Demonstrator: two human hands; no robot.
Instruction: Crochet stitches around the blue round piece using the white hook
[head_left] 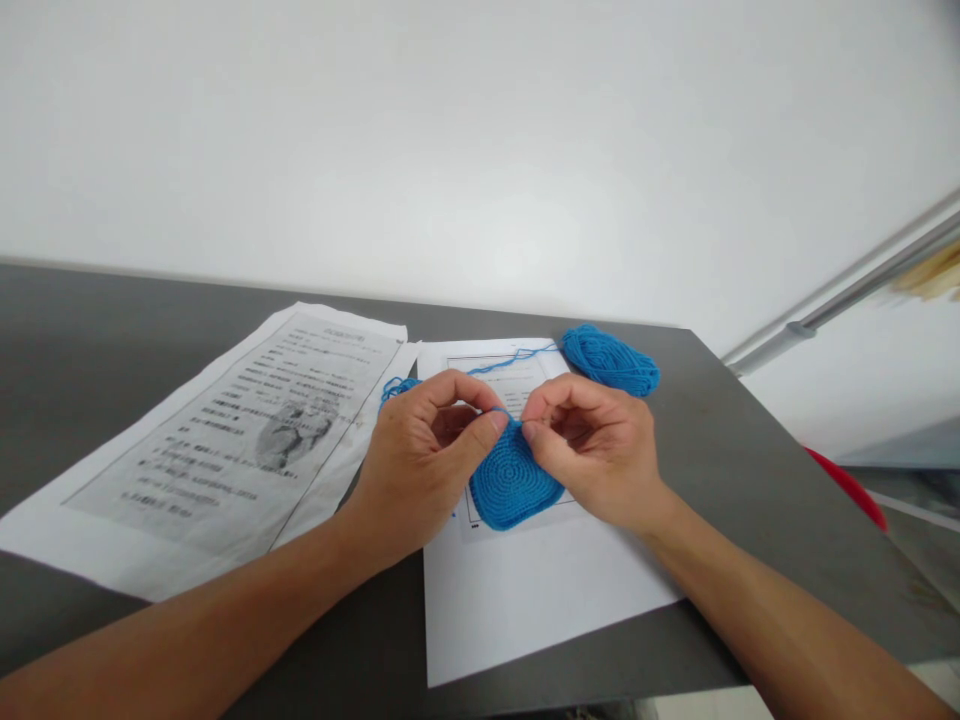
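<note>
A flat blue crocheted piece point(516, 482) with rounded corners hangs above a printed white sheet. My left hand point(435, 455) pinches its upper edge between thumb and index finger. Close beside it, my right hand point(592, 440) is closed in a pinch at the same top edge; any small tool between those fingers is too small to make out. Blue yarn point(517, 360) runs from behind the left hand to a blue yarn ball point(611, 360) behind the right hand. A loose bunch of yarn point(397, 388) shows just beyond my left hand.
Two printed papers lie on the dark grey table point(720, 450): a creased one point(217, 450) at the left and a flatter one point(487, 620) beneath the hands. A white wall point(375, 150) rises behind. Something red point(847, 487) shows beyond the right edge, below a grey pipe point(862, 300).
</note>
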